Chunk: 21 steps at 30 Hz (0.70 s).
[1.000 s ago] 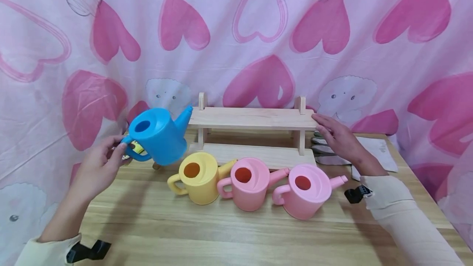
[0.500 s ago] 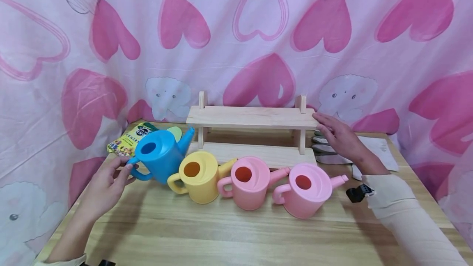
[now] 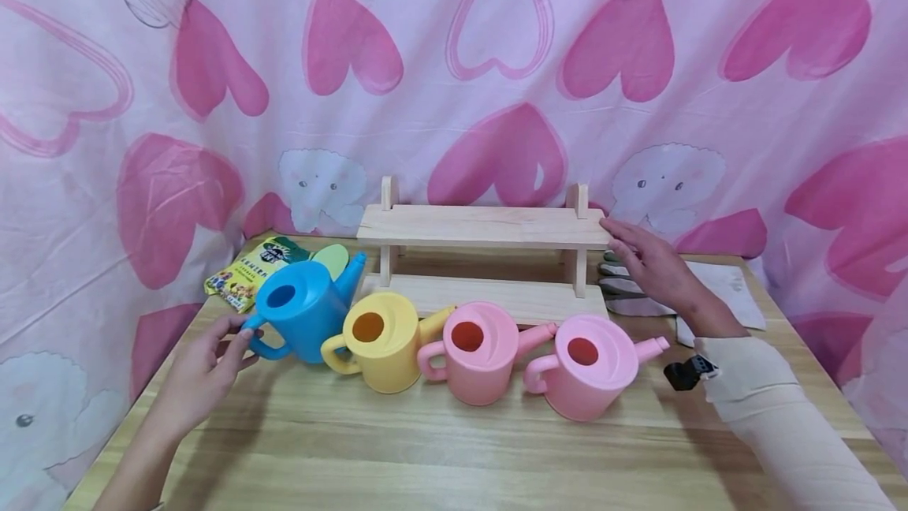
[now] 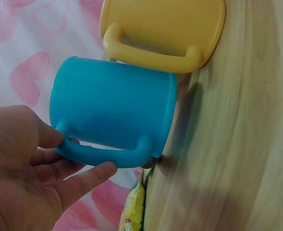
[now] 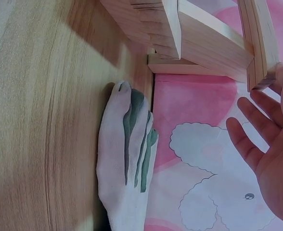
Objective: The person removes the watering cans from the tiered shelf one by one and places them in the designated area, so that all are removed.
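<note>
My left hand point(image 3: 199, 377) pinches the handle of a blue watering can point(image 3: 305, 322) between thumb and fingers, as the left wrist view also shows. The can's base point(image 4: 169, 115) is at or just above the tabletop; I cannot tell if it touches. To its right a yellow watering can point(image 3: 393, 353) and two pink watering cans, one darker point(image 3: 482, 369) and one lighter point(image 3: 585, 385), stand in a row, spouts to the right. My right hand point(image 3: 653, 266), fingers mostly straight, touches the right end of a two-tier wooden shelf point(image 3: 489, 225) with its fingertips.
A yellow printed bag point(image 3: 251, 266) and a light-green rounded item point(image 3: 332, 258) lie behind the blue can. White-and-green work gloves point(image 4: 132, 207) are not there; a glove point(image 5: 127, 154) lies right of the shelf. A heart-patterned curtain point(image 3: 454, 61) closes off the back of the table point(image 3: 440, 464).
My left hand has lowered the blue watering can from the air to the tabletop's level, left of the yellow one, uncovering the yellow bag. My right hand stays at the shelf's end.
</note>
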Available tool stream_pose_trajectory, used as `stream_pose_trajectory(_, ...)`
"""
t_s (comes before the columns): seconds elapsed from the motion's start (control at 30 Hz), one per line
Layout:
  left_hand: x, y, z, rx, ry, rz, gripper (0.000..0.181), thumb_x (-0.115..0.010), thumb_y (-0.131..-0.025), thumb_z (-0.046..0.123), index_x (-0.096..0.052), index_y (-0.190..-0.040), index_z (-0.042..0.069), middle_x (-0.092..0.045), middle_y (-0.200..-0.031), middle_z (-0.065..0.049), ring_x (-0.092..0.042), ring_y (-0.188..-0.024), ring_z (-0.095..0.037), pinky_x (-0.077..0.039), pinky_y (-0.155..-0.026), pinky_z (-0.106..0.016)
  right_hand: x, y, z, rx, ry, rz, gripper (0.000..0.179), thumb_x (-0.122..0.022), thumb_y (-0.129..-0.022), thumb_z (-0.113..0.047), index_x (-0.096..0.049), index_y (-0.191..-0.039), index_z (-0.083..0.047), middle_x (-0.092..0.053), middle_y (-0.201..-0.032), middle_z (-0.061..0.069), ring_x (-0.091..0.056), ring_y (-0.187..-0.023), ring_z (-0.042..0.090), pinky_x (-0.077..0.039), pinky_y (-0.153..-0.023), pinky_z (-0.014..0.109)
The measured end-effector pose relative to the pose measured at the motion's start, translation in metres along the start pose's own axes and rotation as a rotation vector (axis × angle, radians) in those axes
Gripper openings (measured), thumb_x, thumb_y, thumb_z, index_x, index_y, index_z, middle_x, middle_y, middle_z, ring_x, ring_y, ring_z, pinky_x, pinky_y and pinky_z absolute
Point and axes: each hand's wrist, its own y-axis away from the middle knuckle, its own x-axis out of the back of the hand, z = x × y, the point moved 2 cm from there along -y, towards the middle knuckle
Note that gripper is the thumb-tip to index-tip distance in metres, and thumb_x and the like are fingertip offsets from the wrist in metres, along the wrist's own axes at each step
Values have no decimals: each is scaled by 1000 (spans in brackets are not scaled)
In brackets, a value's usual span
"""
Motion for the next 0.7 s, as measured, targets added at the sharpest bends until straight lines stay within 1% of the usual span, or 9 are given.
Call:
stream_pose_trajectory(0.13, -6, 2, -2, 27, -11, -9, 20, -53, -107, 3, -57, -120, -12, -63, -112, -24, -68, -92, -10, -62, -71, -35, 0, 0, 1, 0, 4, 0, 54, -53, -109, -24, -38, -160, -15, -37, -160, 21, -36, -143, 47, -41, -104, 68)
stream_pose_trajectory(0.33, -10, 3, -1, 37, -17, -21, 19, -54, -107, 2, -57, -120, -11, -64, -110, -24, -70, -95, -24, -63, -72, -34, 1, 0, 0, 1, 7, 1, 53, -53, -110, -23, -38, -160, -13, -37, -160, 22, -37, -142, 49, -40, -104, 69)
stream_pose_trajectory(0.4, -11, 4, -2, 43, -10, -25, 19, -54, -106, 3, -58, -119, -11, -64, -109, -24, -70, -97, -33, -63, -72, -35, 1, 0, -1, 5, 7, 3, 53, -53, -109, -23, -39, -160, -14, -37, -160, 22, -37, -142, 49, -41, -103, 69)
stream_pose_trajectory(0.47, -11, 4, -2, 49, -20, -31, 19, -54, -106, 4, -58, -119, -11, -64, -109, -24, -69, -99, -39, -63, -71, -33, 1, 1, -1, 13, 7, 7, 53, -53, -109, -22, -39, -160, -13, -38, -159, 23, -38, -142, 49, -41, -103, 69)
stream_pose_trajectory(0.57, -12, 4, -3, 56, -33, -34, 21, -55, -107, 6, -59, -119, -10, -65, -109, -24, -68, -101, -43, -63, -71, -31, 2, 2, -2, 32, 5, 15, 53, -54, -109, -21, -40, -159, -12, -39, -158, 24, -39, -140, 50, -42, -101, 70)
stream_pose_trajectory(0.7, -13, 3, -3, 67, -38, -42, 22, -55, -107, 9, -60, -119, -9, -65, -111, -23, -67, -103, -45, -63, -72, -31, 2, 2, -2, 49, 6, 18, 53, -55, -109, -19, -40, -159, -11, -40, -157, 25, -40, -139, 52, -42, -100, 71)
